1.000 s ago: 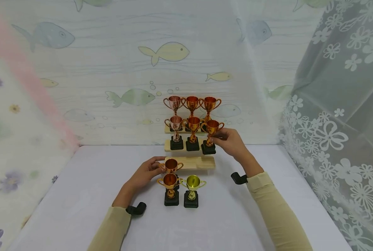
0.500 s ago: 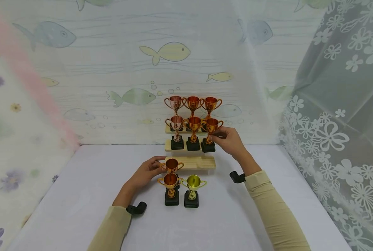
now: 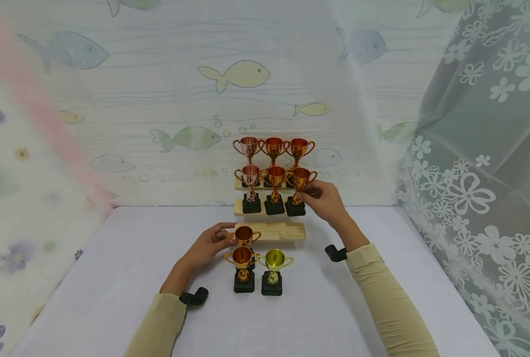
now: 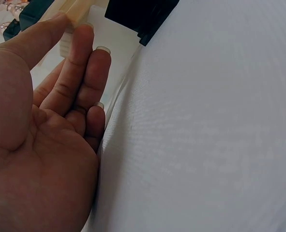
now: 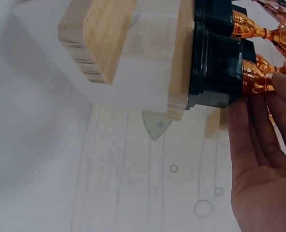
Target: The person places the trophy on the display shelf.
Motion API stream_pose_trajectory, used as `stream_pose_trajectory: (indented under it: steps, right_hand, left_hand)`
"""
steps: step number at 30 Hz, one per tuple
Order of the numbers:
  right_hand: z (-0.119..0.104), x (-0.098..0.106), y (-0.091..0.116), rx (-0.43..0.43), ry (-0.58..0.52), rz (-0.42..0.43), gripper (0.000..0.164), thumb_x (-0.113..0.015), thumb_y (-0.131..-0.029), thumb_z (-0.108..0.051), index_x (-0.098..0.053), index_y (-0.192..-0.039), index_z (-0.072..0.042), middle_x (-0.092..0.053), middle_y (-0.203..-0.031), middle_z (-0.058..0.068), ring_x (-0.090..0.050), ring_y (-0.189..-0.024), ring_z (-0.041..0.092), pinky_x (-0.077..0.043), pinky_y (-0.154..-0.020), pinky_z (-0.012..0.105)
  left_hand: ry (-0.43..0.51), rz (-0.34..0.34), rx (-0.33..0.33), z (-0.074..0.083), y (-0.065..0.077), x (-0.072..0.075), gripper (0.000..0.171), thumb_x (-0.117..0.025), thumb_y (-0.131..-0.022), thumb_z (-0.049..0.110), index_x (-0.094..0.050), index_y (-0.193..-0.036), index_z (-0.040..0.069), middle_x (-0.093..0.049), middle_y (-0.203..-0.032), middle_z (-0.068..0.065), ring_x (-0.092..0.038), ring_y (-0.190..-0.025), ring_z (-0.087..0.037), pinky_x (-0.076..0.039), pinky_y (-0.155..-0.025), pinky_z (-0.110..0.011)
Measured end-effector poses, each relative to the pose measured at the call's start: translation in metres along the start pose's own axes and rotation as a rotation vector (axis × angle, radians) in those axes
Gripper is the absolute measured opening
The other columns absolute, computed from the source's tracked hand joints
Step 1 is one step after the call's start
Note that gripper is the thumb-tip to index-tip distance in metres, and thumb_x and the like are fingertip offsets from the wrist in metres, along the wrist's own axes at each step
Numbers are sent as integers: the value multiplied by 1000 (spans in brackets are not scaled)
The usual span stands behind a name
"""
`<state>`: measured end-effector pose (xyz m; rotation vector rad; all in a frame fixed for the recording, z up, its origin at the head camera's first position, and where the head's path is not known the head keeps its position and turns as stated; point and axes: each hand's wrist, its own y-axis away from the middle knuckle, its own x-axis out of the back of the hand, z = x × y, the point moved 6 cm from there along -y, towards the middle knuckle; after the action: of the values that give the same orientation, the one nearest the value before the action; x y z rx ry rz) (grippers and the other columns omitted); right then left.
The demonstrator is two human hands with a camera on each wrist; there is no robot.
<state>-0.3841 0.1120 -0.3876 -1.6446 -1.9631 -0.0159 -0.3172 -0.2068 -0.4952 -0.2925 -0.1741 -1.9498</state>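
In the head view my right hand (image 3: 327, 201) pinches the stem of an orange-gold trophy cup (image 3: 300, 179). Its black base (image 5: 218, 67) sits on the middle step at the right end, beside another orange-gold trophy (image 3: 275, 177) and a pinkish one (image 3: 250, 176). My left hand (image 3: 206, 248) grips the left end of the lowest step of the wooden stand (image 3: 284, 231), thumb at its edge in the left wrist view. Close by the left fingertips stands a copper trophy (image 3: 244, 234), partly hidden behind another copper trophy (image 3: 241, 258).
Three more trophies (image 3: 273, 147) fill the top step. A yellow-gold trophy (image 3: 275, 259) stands on the white table (image 3: 318, 317) right of the copper ones. Behind is a fish-patterned curtain (image 3: 157, 99); a flowered sheer curtain (image 3: 470, 198) hangs at the right.
The trophy in my right hand has shifted slightly left and back, and its base stands straighter on the middle step. My left hand stays in place.
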Motion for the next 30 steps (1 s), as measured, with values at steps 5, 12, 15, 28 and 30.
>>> stream_pose_trajectory:
  steps: [5,12,15,28,30]
  right_hand:
    - [1,-1,-1,-2,8,8,14,-73,-92,-15,-72,-102,-6,-72,-102,7,-69,-94,20,-55,-84,34]
    - [-1,0,2,13,-39,35,16,-73,-92,-15,-71,-104,-5,-71,-104,11,-68,-99,22,-54,-87,29]
    - [-3,2,7,29,-89,61,21,-74,-92,-15,-69,-107,-2,-69,-107,14,-67,-103,25,-54,-86,25]
    - [-43,-3,51,98,-67,100,25,-67,-93,1,-62,-116,10,-66,-101,22,-63,-96,35,-54,-82,36]
    - [-45,-7,58,107,-64,79,25,-66,-93,3,-62,-116,10,-65,-96,22,-63,-92,34,-54,-80,35]
  left_hand:
    - [-1,3,0,-1,-1,1,49,-63,-99,14,-46,-146,10,-69,-107,-9,-67,-105,-25,-46,-84,-28]
    - [11,-8,-8,-1,0,0,49,-63,-100,15,-46,-146,11,-69,-107,-10,-67,-108,-29,-48,-95,-34]
    - [9,-12,-13,-1,0,-1,49,-64,-99,17,-46,-145,13,-69,-106,-10,-66,-108,-29,-47,-97,-37]
    - [-4,1,-1,-1,1,-1,50,-63,-99,15,-46,-146,11,-69,-105,-9,-67,-107,-29,-46,-93,-34]
    - [-5,3,-2,-1,1,-1,50,-63,-99,15,-46,-146,12,-69,-105,-9,-67,-107,-28,-46,-93,-36]
